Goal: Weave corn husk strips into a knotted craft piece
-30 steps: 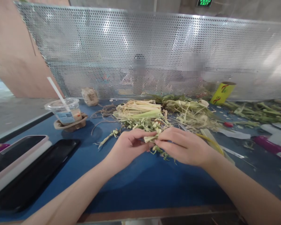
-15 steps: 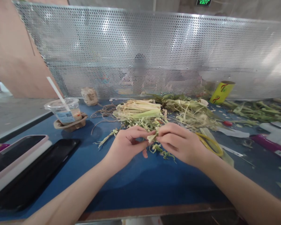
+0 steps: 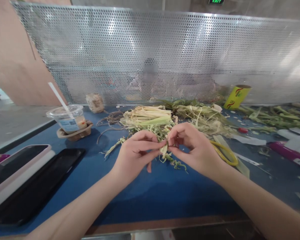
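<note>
Between my two hands is a small piece of pale dried husk [image 3: 163, 151], partly covered by the fingers. My left hand [image 3: 138, 150] pinches it with thumb and forefinger. The fingertips of my right hand [image 3: 193, 146] close on its other side. Just beyond the hands lies a bundle of dried corn husks [image 3: 147, 115], pale tan with a greener strip in front. Crumpled green dried sprigs [image 3: 176, 163] show beneath and around the fingers. A looser heap of husk strips [image 3: 202, 115] lies to the right of the bundle.
At left stand a plastic cup with a straw [image 3: 68, 121] in a cardboard holder and two phones, one black [image 3: 40, 183]. Brown twine [image 3: 111, 120] lies behind my left hand. Yellow-handled scissors [image 3: 226, 155] sit by my right forearm. A yellow roll [image 3: 236, 97] stands before the perforated metal screen [image 3: 90, 50].
My right hand's fingers have opened out a little and shifted on the husk piece, which is now turned more downward. My left hand stays pinched, with slight movement.
</note>
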`<state>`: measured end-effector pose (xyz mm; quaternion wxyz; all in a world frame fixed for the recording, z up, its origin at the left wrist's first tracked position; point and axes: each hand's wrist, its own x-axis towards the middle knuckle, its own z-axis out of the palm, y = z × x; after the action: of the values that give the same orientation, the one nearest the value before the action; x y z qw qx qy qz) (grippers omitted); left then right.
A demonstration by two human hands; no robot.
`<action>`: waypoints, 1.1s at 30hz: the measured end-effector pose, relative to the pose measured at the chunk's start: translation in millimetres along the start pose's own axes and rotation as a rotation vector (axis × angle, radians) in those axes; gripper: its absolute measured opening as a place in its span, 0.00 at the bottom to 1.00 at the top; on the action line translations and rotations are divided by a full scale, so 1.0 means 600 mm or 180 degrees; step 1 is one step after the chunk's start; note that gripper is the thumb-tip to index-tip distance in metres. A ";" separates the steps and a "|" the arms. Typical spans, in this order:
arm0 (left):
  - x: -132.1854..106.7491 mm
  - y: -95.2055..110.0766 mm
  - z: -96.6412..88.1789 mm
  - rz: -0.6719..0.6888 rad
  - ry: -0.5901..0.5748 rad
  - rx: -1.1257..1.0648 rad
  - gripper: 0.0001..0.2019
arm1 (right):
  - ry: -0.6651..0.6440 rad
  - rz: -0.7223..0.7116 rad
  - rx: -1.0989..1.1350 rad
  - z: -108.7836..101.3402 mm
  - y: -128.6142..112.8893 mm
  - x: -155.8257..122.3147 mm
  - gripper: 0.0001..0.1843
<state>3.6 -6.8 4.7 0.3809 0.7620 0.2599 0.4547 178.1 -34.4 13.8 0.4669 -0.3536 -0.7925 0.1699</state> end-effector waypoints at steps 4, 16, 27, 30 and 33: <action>-0.002 -0.003 0.000 0.0168 0.0167 0.0186 0.11 | 0.0043 -0.0047 0.0113 -0.001 -0.002 -0.002 0.14; 0.005 0.001 -0.001 -0.0243 0.0215 -0.0189 0.28 | 0.0179 -0.0108 0.0131 0.002 0.015 0.001 0.11; -0.002 -0.002 0.004 0.0141 0.0605 -0.0239 0.30 | 0.0413 -0.0055 0.0712 0.001 0.005 0.000 0.08; -0.004 0.000 0.007 0.0278 0.0720 -0.0199 0.29 | 0.0442 -0.0112 0.0680 0.002 0.004 -0.001 0.08; -0.006 0.002 0.011 0.0516 0.0759 -0.0071 0.29 | 0.0505 -0.0178 0.0651 0.003 0.003 -0.002 0.08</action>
<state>7.6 -12.4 2.0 0.3177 0.7168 0.2359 0.5742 177.7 -33.9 10.8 0.5663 -0.2941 -0.7412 0.2082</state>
